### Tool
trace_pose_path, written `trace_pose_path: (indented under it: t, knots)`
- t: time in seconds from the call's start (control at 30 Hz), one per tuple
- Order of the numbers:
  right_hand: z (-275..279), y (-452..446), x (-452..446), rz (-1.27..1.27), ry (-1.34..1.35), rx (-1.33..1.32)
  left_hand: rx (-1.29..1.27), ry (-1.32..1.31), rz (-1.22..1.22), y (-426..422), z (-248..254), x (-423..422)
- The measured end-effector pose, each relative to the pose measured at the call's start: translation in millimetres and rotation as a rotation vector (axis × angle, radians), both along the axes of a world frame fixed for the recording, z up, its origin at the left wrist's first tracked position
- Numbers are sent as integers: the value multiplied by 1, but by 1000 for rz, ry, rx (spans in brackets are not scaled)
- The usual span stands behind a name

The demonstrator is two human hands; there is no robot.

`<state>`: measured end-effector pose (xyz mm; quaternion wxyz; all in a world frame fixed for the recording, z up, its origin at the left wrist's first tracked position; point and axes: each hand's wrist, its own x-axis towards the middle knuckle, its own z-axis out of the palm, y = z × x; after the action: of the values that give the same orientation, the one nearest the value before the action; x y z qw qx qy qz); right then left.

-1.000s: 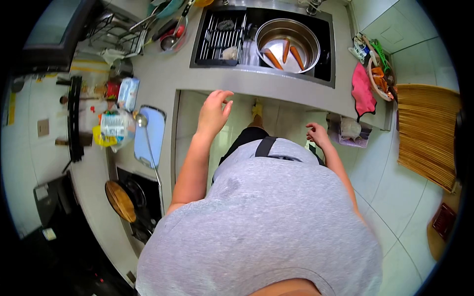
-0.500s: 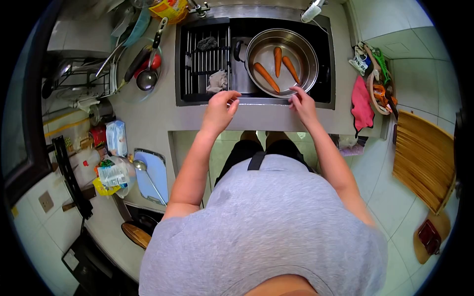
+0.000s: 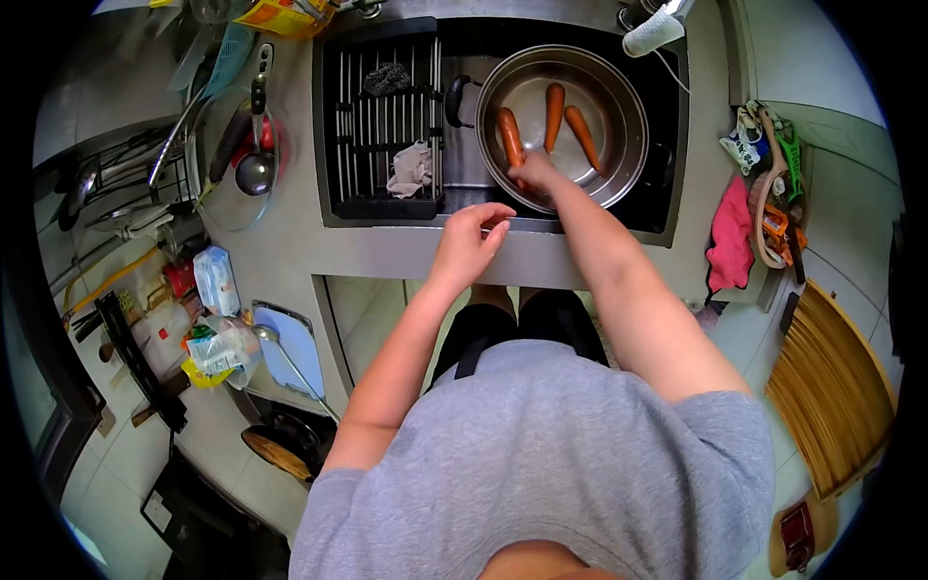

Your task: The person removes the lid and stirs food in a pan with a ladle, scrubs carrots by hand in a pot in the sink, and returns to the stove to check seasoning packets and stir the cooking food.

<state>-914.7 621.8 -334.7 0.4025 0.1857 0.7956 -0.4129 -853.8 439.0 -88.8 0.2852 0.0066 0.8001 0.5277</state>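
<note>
A large steel pot (image 3: pixel 619 106) stands in the dark sink, with three carrots inside. My right hand (image 3: pixel 535 171) reaches over its near rim, fingers closed on the lower end of the left carrot (image 3: pixel 508 133). The middle carrot (image 3: pixel 554 116) and the right carrot (image 3: pixel 582 138) lie apart from my fingers. In front of the sink's near edge hovers my left hand (image 3: pixel 471 244), empty, its fingers loosely curved and apart.
Left of the pot, a rack (image 3: pixel 356 126) holds a dark scrubber (image 3: pixel 387 79) and a pale cloth (image 3: pixel 411 169). A ladle (image 3: pixel 255 174) rests in a glass bowl. A pink cloth (image 3: pixel 730 237) hangs at right; a blue board (image 3: pixel 290 353) lies left.
My right hand has risen from beside my body into the pot and closed on the left carrot, which has turned more upright. My left hand has shifted right. The view has moved too.
</note>
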Motion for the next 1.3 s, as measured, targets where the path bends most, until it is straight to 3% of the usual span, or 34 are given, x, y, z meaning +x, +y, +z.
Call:
trace_pose_path:
  t: [0.03, 0.07, 0.13, 0.2, 0.23, 0.27, 0.3, 0.33, 0.4, 0.47, 0.53, 0.57, 0.6, 0.67, 0.7, 0.73, 0.8, 0.87, 0.9, 0.97, 1.03, 1.07, 1.13, 1.17, 1.23, 1.27, 1.3]
  knots:
    - [-5, 1, -4, -167, -182, -319, -1, -2, 3, 3, -6, -1]
    - [5, 4, -8, -164, -180, -319, 109, -109, 84, 7, -15, -2]
    - [50, 15, -24, -589, -269, -611, 221, -206, 164, 18, -42, -8]
    - [83, 20, -23, -555, -186, -566, 62, -67, 236, 37, -64, -23]
    - [89, 24, -20, -351, 45, -426, 65, -65, 234, 46, -66, -31]
    - [94, 27, -14, -144, 271, -280, 312, -367, 364, 56, -56, -44]
    - [123, 20, -1, -252, 400, -304, 560, -670, 487, 65, -50, -55]
    - [137, 14, 8, -282, 498, -348, 561, -669, 484, 71, -55, -61]
    - [147, 7, 24, 2, 966, 25, 572, -538, 461, 80, -62, -71]
    - [169, 11, 28, 56, 967, 43, 556, -490, 516, 80, -67, -74]
    - [189, 19, 26, -465, 334, -791, 624, -555, 371, 68, -83, -78]
    - [178, 19, 28, -741, 356, -882, 524, -563, 436, 78, -57, -75]
    - [189, 22, 23, -860, 331, -835, 519, -573, 426, 84, -47, -66]
    - [201, 18, 15, -861, 486, -877, 477, -486, 234, 96, -38, -51]
    - [204, 20, 13, -881, 488, -868, 186, -3, 69, 104, -48, -42]
    - [208, 23, 10, -824, 529, -848, 189, -12, 52, 105, -57, -33]
    - [208, 35, -2, -775, 576, -819, -70, 242, -22, 112, -27, -27]
    - [205, 44, -14, -621, 558, -533, 13, 259, 14, 114, -4, -23]
    - [205, 46, -17, -626, 555, -532, -39, 211, -34, 111, 4, -23]
    - [203, 54, -25, -885, 247, -665, -91, 169, -77, 106, 5, -24]
    - [202, 62, -25, -1093, -33, -812, 98, -87, -26, 99, 1, -22]
    - [195, 63, -22, -1093, -32, -813, 97, -86, -26, 95, 7, -26]
    - [179, 62, -14, -1181, 33, -1161, 504, -671, 146, 86, 26, -36]
    - [184, 60, -12, -1183, 31, -1162, 568, -776, 188, 84, 27, -42]
    - [200, 52, -8, -1316, 132, -1422, 894, -1057, 198, 71, 14, -55]
    - [196, 53, -7, -1310, 126, -1423, 1100, -1218, 188, 67, 7, -61]
    - [192, 55, -7, -1249, 199, -1468, 1137, -1271, 176, 64, 1, -62]
